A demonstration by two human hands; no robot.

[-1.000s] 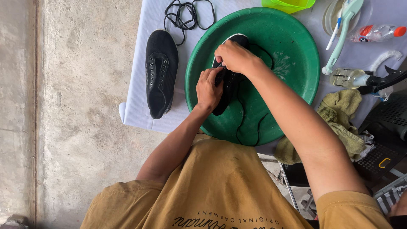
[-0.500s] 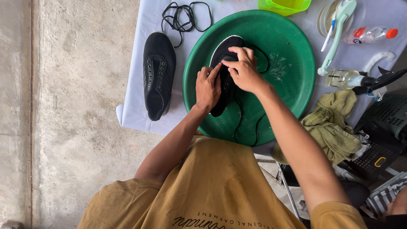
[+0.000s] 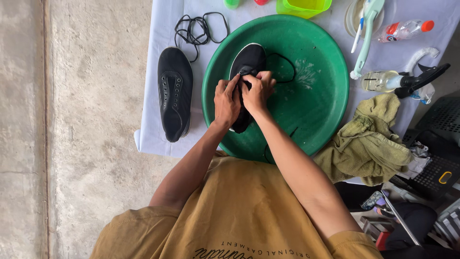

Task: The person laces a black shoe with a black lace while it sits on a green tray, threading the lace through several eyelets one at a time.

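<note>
A black canvas shoe (image 3: 247, 62) lies in a large green basin (image 3: 316, 105). My left hand (image 3: 225, 103) grips the shoe's side near its middle. My right hand (image 3: 258, 91) is closed over the top of the same shoe at the lace area, and a black lace (image 3: 282, 60) loops out from it across the basin floor. The second black shoe (image 3: 175, 93), without laces, rests sole-down on the white cloth (image 3: 153, 139) left of the basin. A bundle of loose black laces (image 3: 196, 29) lies above that shoe.
An olive-green rag (image 3: 369, 141) is heaped right of the basin. A spray bottle (image 3: 397, 80), a long-handled brush (image 3: 366, 33), a small clear bottle with a red cap (image 3: 405, 29) and a lime-green container (image 3: 303, 6) sit along the far side. Bare concrete floor (image 3: 81, 120) lies left.
My right hand has drawn back from the shoe's toe to its middle, beside my left hand. The head camera has shifted slightly.
</note>
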